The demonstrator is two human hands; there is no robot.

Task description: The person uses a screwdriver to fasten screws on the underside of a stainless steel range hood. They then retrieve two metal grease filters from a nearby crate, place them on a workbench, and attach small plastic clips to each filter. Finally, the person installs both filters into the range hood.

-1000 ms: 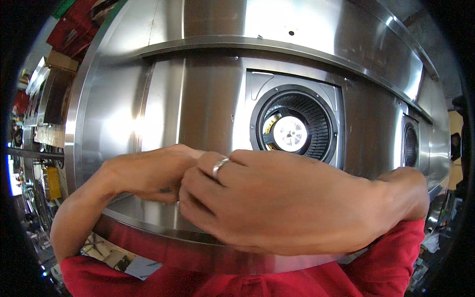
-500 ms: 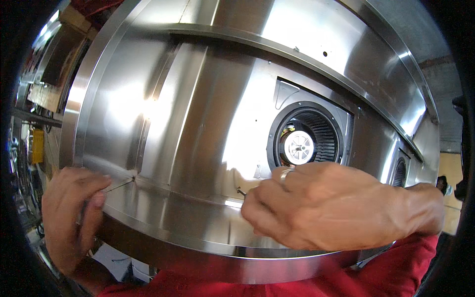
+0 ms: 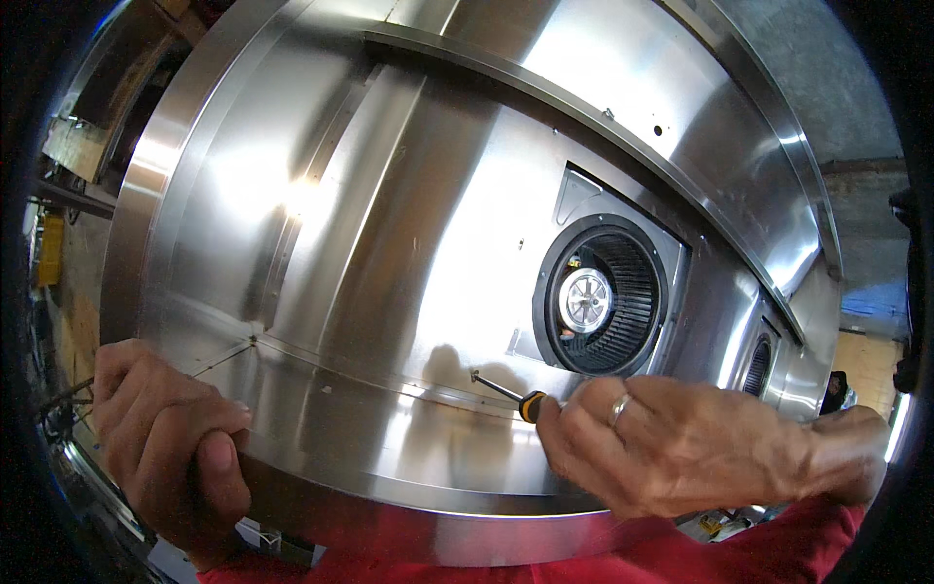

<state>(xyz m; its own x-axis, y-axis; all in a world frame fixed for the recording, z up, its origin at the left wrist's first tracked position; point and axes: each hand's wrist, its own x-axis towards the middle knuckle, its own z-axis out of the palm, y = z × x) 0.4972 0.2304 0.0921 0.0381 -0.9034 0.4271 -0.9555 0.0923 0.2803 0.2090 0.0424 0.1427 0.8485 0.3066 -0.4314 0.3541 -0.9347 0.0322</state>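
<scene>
Two bare hands are noted at the near side of a large stainless-steel housing (image 3: 389, 292), both below red sleeves (image 3: 798, 545). We find the right hand (image 3: 671, 438) closed around the handle of a screwdriver (image 3: 530, 407), yellow and black; a silver ring (image 3: 620, 407) is on one finger. The screwdriver's thin shaft slants up and to the left, its tip at a small fastener (image 3: 475, 377) on the steel, just above the bend toward the near rim (image 3: 467, 498). We cannot tell whether the tip is seated in it.

We find the left hand (image 3: 170, 433) at the near left corner, fingers curled and thumb near the index finger. We cannot tell whether it grips the edge.

Beyond the right hand we record a round black blower (image 3: 637, 292) with a spoked silver hub (image 3: 586, 301), set in a square recess. A second blower (image 3: 757, 367) sits farther right. Behind them a raised steel ledge (image 3: 486, 75) crosses the housing, with a small round hole (image 3: 658, 130) past it.
</scene>
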